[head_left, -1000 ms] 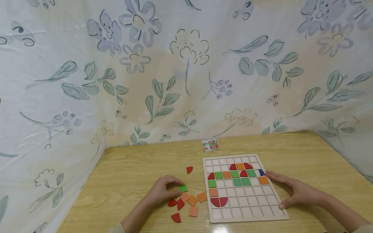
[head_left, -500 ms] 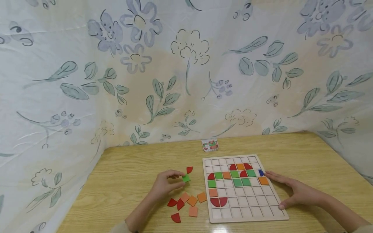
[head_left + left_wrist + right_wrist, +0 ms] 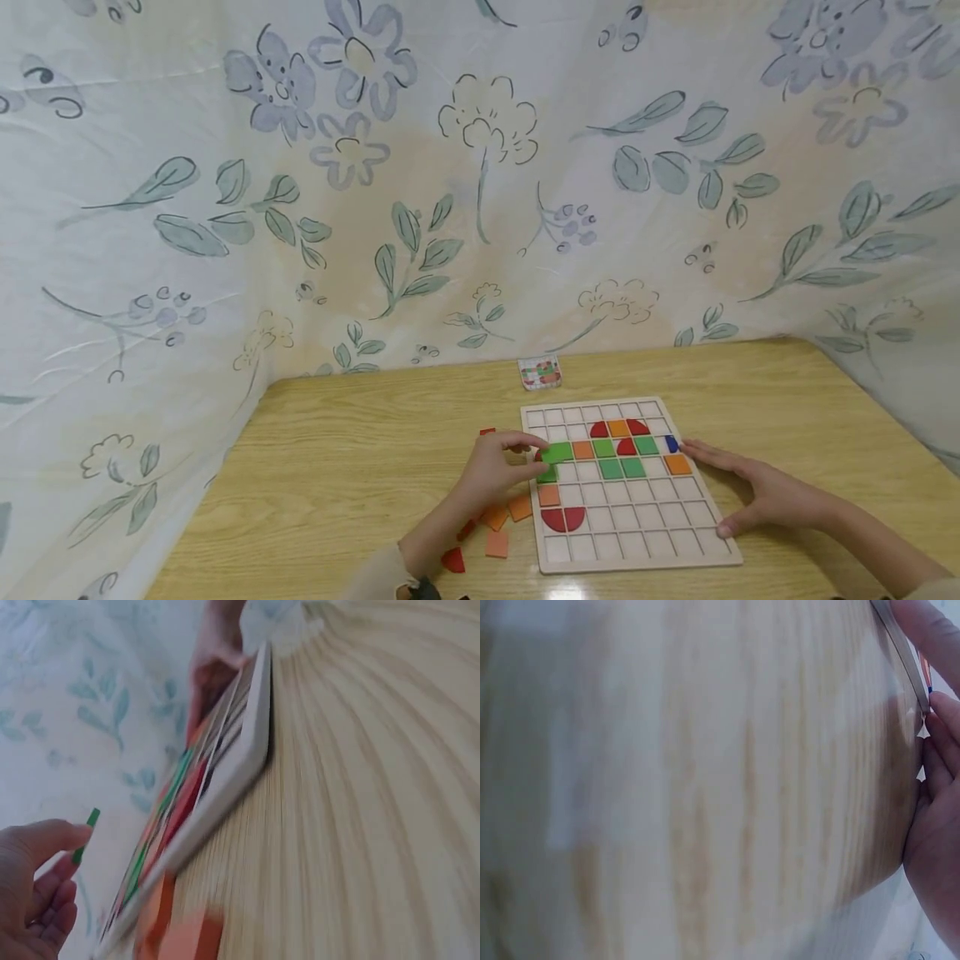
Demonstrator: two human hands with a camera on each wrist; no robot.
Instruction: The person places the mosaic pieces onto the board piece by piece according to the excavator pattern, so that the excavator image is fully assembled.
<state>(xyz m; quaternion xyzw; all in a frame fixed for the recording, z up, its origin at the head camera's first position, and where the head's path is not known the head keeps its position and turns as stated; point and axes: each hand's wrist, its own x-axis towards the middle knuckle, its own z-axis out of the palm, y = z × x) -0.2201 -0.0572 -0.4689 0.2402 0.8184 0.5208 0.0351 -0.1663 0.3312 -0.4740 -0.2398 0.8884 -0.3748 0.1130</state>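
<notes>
Over the left part of the wooden grid board, my left hand pinches a green square tile between thumb and fingertips. In the head view this tile overlaps the green tiles lying in the board's cells. My right hand rests along the board's right edge, thumb and fingers spread apart, fingertips near a blue piece. The right wrist view shows that hand beside the board's rim. Red quarter circles, orange squares such as one orange tile, and green squares sit in other cells.
Left of the board lie loose orange tiles, a salmon tile and red quarter-circle pieces, some hidden behind my left forearm. A small pattern card lies behind the board. Floral cloth hangs behind the wood-grain table.
My left hand has lifted the green tile from near the loose pieces and carried it right, over the board's left side. The right hand stays in place at the edge.
</notes>
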